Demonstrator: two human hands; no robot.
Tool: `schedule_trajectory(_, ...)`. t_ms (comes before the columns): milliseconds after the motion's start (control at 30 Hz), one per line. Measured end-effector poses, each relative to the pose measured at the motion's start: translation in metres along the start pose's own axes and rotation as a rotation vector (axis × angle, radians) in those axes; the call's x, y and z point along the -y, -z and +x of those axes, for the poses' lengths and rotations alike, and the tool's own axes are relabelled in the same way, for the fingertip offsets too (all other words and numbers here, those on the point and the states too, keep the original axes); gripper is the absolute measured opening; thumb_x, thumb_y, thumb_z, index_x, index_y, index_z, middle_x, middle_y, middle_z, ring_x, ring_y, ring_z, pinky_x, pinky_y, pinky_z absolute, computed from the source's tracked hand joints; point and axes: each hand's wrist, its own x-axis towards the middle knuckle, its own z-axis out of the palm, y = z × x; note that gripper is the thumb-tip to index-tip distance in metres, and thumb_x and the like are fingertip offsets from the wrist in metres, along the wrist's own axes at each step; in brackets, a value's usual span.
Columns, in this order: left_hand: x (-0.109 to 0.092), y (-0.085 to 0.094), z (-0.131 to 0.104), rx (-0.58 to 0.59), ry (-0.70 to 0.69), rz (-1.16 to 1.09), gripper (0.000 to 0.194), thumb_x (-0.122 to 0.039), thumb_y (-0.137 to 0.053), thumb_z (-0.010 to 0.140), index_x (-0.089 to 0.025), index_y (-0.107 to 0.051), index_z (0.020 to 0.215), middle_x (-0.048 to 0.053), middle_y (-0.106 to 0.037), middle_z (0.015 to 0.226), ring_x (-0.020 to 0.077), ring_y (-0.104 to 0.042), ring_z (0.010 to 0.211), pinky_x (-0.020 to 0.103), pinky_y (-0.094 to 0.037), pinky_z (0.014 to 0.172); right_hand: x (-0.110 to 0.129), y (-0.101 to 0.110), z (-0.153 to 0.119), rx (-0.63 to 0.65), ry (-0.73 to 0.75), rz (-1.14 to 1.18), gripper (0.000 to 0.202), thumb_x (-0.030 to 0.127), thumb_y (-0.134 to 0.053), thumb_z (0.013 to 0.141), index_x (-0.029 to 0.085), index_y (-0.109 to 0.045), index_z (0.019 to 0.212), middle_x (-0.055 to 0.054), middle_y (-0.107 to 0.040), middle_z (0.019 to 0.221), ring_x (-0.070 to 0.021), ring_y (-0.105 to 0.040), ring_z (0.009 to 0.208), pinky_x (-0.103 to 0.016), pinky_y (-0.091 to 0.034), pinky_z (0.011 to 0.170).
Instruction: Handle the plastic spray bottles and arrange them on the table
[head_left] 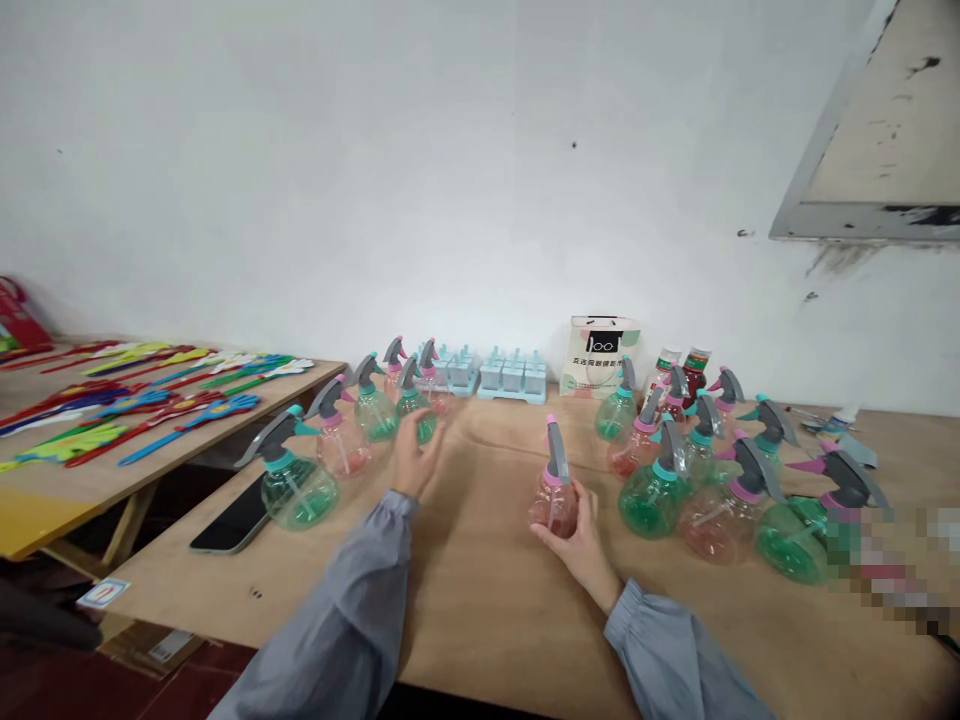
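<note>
In the head view, both forearms, in grey-blue sleeves, reach forward over the near edge of the wooden table (480, 600). The left one slants up from the near left with its hand raised at the wrist; the right one comes in from the near right and angles inward.

The left hand (417, 458) is partly open, its fingers loosely curved and its thumb apart, in front of a small green spray bottle (427, 428). I cannot tell whether the fingertips touch it. The right hand (576, 540) grasps a pink spray bottle (553, 508) near the middle of the table, thumb across the near side and fingers round the right. That bottle is upright, its grey trigger towards the wearer; whether its base rests on the wood is unclear.

More green and pink bottles stand towards the left edge, where a large green bottle (300, 492) stands beside a phone (229, 518) and hides one end of it. A denser cluster of bottles (731, 520) flanks the right hand on the side of the right edge. Along the far edge are light-blue moulds (513, 376) and a paper bag (602, 362). Past the left edge, another table (60, 500) carries colourful hand-shaped items (191, 408).
</note>
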Motion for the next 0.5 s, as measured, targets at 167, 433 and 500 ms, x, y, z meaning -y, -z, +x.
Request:
schedule_trajectory(167, -0.071, -0.034, -0.064, 0.543, -0.134, -0.373, 0.105, -0.052, -0.089, 0.055, -0.021, -0.042, 0.144, 0.019, -0.044, 0.15, 0.0382, -0.039, 0.142, 0.054, -0.03, 0.118, 0.007, -0.002, -0.007, 0.134, 0.07, -0.029, 0.086, 0.049, -0.084, 0.065, 0.024, -0.044, 0.137, -0.01, -0.053, 0.12, -0.0315, -0.058, 0.117, -0.052, -0.049, 0.103)
schedule_trajectory(433, -0.101, -0.058, -0.062, 0.39, 0.21, -0.553, 0.062, -0.042, -0.076, 0.073, -0.024, -0.057, 0.129, 0.01, -0.064, 0.125, 0.0271, -0.057, 0.119, 0.044, -0.041, 0.109, 0.024, 0.039, 0.009, 0.234, 0.321, -0.117, 0.048, 0.044, -0.053, 0.093, 0.026, -0.051, 0.138, -0.011, -0.057, 0.127, -0.0271, -0.058, 0.121, -0.046, -0.049, 0.104)
schedule_trajectory(500, -0.094, -0.05, -0.053, 0.418, 0.316, -0.653, 0.06, -0.043, -0.078, 0.068, -0.024, -0.063, 0.122, 0.007, -0.068, 0.117, 0.025, -0.061, 0.111, 0.04, -0.046, 0.101, 0.023, 0.058, 0.019, -0.075, 0.391, -0.141, 0.041, 0.041, -0.049, 0.094, 0.025, -0.053, 0.132, -0.011, -0.057, 0.123, -0.0285, -0.057, 0.119, -0.052, -0.046, 0.105)
